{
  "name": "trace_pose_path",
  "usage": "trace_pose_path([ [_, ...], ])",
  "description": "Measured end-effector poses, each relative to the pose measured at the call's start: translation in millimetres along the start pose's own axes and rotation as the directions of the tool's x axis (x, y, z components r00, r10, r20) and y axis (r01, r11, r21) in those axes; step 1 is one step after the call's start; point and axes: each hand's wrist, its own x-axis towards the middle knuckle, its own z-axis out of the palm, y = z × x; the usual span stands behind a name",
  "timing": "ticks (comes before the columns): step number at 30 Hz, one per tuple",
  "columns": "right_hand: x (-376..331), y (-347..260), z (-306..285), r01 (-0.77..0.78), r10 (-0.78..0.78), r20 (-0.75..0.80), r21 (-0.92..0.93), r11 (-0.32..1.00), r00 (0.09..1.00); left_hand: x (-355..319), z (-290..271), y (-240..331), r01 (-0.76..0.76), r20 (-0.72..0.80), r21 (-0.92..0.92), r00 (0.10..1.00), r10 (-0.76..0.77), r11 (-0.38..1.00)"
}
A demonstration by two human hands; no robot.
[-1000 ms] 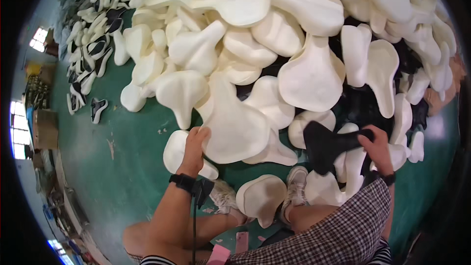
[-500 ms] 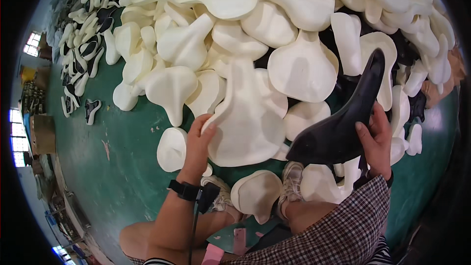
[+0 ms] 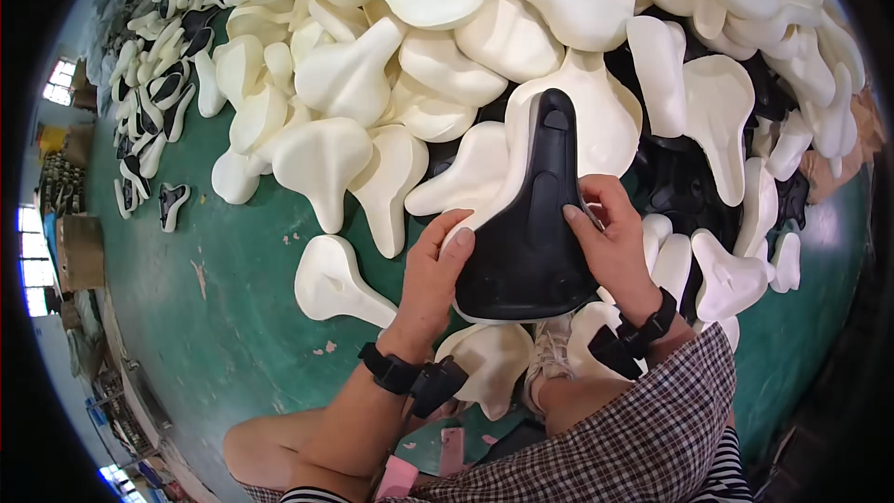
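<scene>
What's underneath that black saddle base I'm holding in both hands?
Under the black saddle base, held by the left hand and right hand, a cream foam pad shows around its nose and left edge. How the pad's middle sits against the base is covered.

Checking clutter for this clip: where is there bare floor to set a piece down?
Bare green floor lies left of the left hand, bordered by the cream pile, the lone cream pad and the dark row at far left. A narrower strip shows at right. Ahead of the black shell it is crowded.
</scene>
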Motion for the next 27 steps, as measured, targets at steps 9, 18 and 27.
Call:
trace_pose_path([
  [9,-6.7,-9.4,9.9,-0.368,0.339,0.155,0.521,0.770,0.928,5.6,-11.2,-1.0,0.054,0.015,-0.448,0.998,-0.053,0.893],
  [18,-38.7,16.6,-1.6,-0.437,0.311,0.349,0.381,0.815,0.884,16.1,-32.6,40.1,-0.133,-0.140,-0.301,0.986,0.095,0.944],
  [27,-40.7,13.0,-4.3,-0.459,0.281,0.449,0.359,0.813,0.848,15.3,-50.6,25.9,-0.160,-0.119,-0.225,0.983,0.136,0.961],
])
